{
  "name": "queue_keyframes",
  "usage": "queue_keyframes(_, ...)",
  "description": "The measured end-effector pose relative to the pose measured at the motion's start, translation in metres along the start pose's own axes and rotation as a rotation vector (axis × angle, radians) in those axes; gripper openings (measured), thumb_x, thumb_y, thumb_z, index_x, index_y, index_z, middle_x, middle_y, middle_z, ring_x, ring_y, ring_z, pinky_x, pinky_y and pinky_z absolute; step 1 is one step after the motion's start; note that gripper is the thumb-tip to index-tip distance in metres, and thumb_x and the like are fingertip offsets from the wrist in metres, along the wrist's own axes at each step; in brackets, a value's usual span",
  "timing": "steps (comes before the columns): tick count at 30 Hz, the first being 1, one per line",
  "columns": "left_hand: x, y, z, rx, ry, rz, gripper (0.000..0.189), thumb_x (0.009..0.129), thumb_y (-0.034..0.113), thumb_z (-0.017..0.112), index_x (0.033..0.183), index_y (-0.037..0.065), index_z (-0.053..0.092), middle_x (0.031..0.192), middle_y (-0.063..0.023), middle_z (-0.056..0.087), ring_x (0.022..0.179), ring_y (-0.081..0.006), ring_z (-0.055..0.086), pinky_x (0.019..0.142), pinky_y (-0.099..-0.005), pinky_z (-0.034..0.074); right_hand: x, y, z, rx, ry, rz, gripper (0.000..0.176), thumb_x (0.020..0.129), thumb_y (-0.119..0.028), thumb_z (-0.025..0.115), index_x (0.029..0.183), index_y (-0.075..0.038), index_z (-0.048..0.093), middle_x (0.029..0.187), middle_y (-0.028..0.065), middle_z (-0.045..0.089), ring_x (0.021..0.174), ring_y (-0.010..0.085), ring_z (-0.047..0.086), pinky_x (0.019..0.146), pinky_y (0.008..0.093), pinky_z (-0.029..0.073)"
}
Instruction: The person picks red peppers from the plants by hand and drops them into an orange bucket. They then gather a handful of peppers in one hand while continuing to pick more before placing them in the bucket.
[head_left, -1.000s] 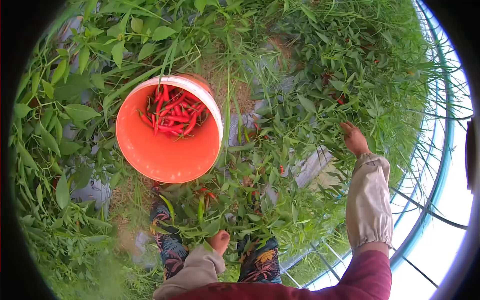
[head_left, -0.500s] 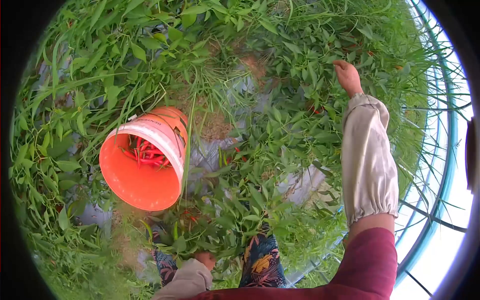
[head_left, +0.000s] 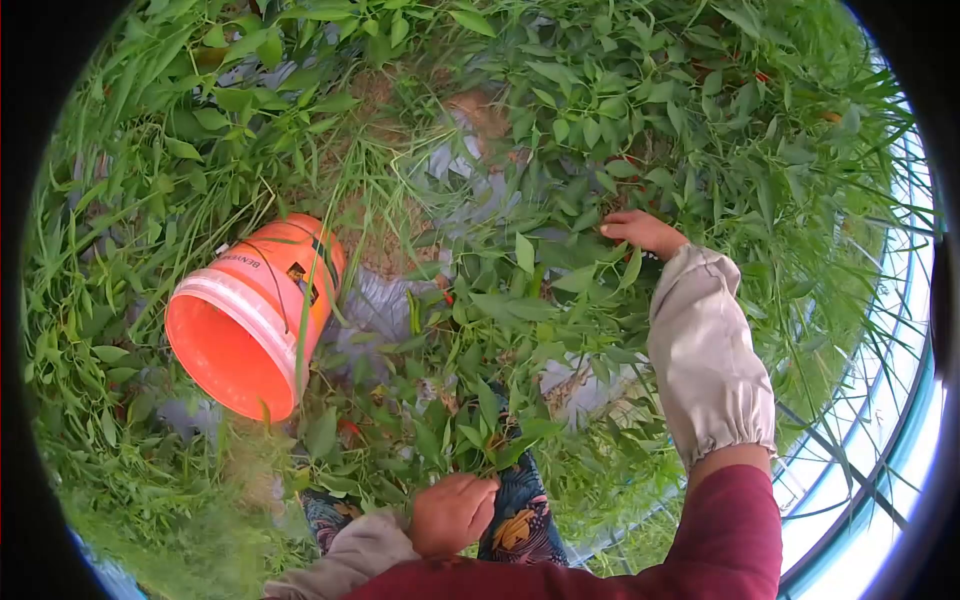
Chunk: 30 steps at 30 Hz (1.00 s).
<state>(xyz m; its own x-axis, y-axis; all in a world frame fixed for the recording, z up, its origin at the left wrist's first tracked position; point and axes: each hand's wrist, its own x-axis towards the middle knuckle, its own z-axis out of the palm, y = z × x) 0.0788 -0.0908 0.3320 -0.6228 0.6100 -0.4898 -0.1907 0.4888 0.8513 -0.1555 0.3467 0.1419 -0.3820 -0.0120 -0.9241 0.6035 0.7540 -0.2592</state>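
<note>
My right hand (head_left: 645,233) reaches into the pepper plants (head_left: 560,300), its fingers close together among the leaves. Anything between the fingertips is hidden. Low in front of my body, my left hand (head_left: 452,513) is curled closed beside my patterned trouser leg (head_left: 525,515); its palm is turned away, so what it may hold cannot be seen. To the left, an orange bucket (head_left: 270,285) lies tilted with its mouth toward me. No peppers show inside it from this angle. A red chili pepper (head_left: 621,160) peeks through the leaves above my right hand.
Grey plastic sheeting (head_left: 370,310) and bare soil (head_left: 385,235) show between the plants. Long grass (head_left: 340,175) grows around the bucket. At the right stands a curved teal frame (head_left: 905,440) with grass before it.
My right hand has come down and left through the foliage. My left hand has risen slightly and moved right. The bucket sits farther left in view, and the red peppers inside are now out of sight.
</note>
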Motion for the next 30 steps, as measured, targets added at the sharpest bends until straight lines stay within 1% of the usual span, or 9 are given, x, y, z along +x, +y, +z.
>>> queue_keyframes(1, 0.017, 0.01, 0.021, -0.277, 0.182, 0.018, 0.012, 0.079, 0.012, 0.065, 0.09, 0.006, 0.064, 0.078, -0.0095, 0.063, 0.072, -0.0269, 0.062, 0.063, -0.0359, 0.049, -0.002, -0.01, -0.006, 0.006, -0.001, 0.001, 0.046, 0.084, -0.033, 0.065, 0.108, 0.006, 0.062, 0.103, 0.0117, 0.066, 0.085, 0.0213, 0.062, 0.081, 0.035, 0.048)
queue_keyframes(3, 0.037, 0.029, 0.059, -0.329, 0.103, 0.152, 0.014, 0.08, 0.011, 0.064, 0.093, 0.006, 0.063, 0.082, -0.0094, 0.063, 0.077, -0.026, 0.062, 0.068, -0.0342, 0.049, -0.005, -0.038, -0.018, 0.561, 0.046, 0.109, 0.033, 0.089, -0.023, 0.061, 0.112, 0.002, 0.062, 0.098, 0.0077, 0.066, 0.087, 0.0173, 0.062, 0.078, 0.0298, 0.049)
queue_keyframes(5, 0.035, 0.018, 0.111, -0.312, 0.016, 0.198, 0.016, 0.08, 0.011, 0.064, 0.095, 0.005, 0.063, 0.086, -0.0089, 0.063, 0.081, -0.0252, 0.061, 0.072, -0.0338, 0.048, 0.037, -0.018, -0.044, 0.703, 0.247, 0.059, 0.023, 0.091, -0.015, 0.058, 0.107, 0.0, 0.064, 0.102, 0.007, 0.066, 0.093, 0.0174, 0.061, 0.082, 0.0309, 0.049)
queue_keyframes(8, 0.031, 0.011, 0.131, -0.233, -0.105, 0.27, 0.019, 0.079, 0.011, 0.064, 0.097, 0.005, 0.062, 0.093, -0.0077, 0.063, 0.09, -0.0238, 0.06, 0.078, -0.034, 0.046, 0.06, -0.041, -0.08, 0.871, 0.891, -0.229, 0.022, 0.087, 0.001, 0.052, 0.105, 0.001, 0.064, 0.089, 0.0049, 0.065, 0.074, 0.0117, 0.06, 0.07, 0.0233, 0.051)
queue_keyframes(9, 0.033, 0.009, 0.131, -0.175, -0.148, 0.304, 0.02, 0.078, 0.011, 0.064, 0.097, 0.004, 0.062, 0.096, -0.007, 0.063, 0.093, -0.0232, 0.059, 0.08, -0.0346, 0.045, 0.077, -0.031, -0.096, 0.714, 0.952, -0.231, 0.021, 0.086, -0.002, 0.052, 0.102, 0.0, 0.066, 0.09, 0.0099, 0.068, 0.075, 0.0193, 0.065, 0.071, 0.0295, 0.053)
queue_keyframes(11, 0.041, 0.009, 0.136, -0.202, -0.102, 0.308, 0.02, 0.077, 0.012, 0.065, 0.095, 0.004, 0.062, 0.095, -0.0061, 0.062, 0.095, -0.023, 0.057, 0.081, -0.0352, 0.045, 0.102, -0.008, -0.113, -0.232, 0.971, -0.086, 0.02, 0.084, -0.01, 0.055, 0.099, -0.004, 0.068, 0.098, 0.0176, 0.068, 0.088, 0.0334, 0.066, 0.078, 0.0408, 0.053)
queue_keyframes(14, 0.048, 0.009, 0.151, -0.213, -0.135, 0.299, 0.021, 0.077, 0.012, 0.064, 0.096, 0.004, 0.062, 0.093, -0.0065, 0.061, 0.09, -0.0232, 0.057, 0.078, -0.0349, 0.045, 0.118, -0.01, -0.088, -0.539, 0.929, 0.096, 0.022, 0.08, -0.015, 0.057, 0.098, -0.006, 0.068, 0.101, 0.0212, 0.066, 0.094, 0.0403, 0.063, 0.08, 0.0466, 0.051)
queue_keyframes(25, 0.057, 0.018, 0.145, -0.154, -0.148, 0.283, 0.024, 0.077, 0.013, 0.063, 0.098, 0.003, 0.061, 0.094, -0.0077, 0.06, 0.094, -0.0243, 0.056, 0.082, -0.0352, 0.044, 0.157, 0.067, -0.092, -0.746, 0.621, 0.09, 0.02, 0.083, -0.015, 0.057, 0.089, -0.001, 0.07, 0.096, 0.021, 0.066, 0.094, 0.0381, 0.064, 0.082, 0.0467, 0.051)
queue_keyframes(30, 0.051, 0.016, 0.136, -0.111, -0.166, 0.255, 0.024, 0.075, 0.012, 0.064, 0.097, 0.003, 0.064, 0.097, -0.0072, 0.063, 0.097, -0.0237, 0.057, 0.085, -0.0347, 0.045, 0.095, 0.013, -0.05, -0.411, 0.868, 0.285, 0.022, 0.082, -0.023, 0.063, 0.09, -0.004, 0.07, 0.101, 0.0167, 0.068, 0.096, 0.0344, 0.065, 0.083, 0.0426, 0.052)
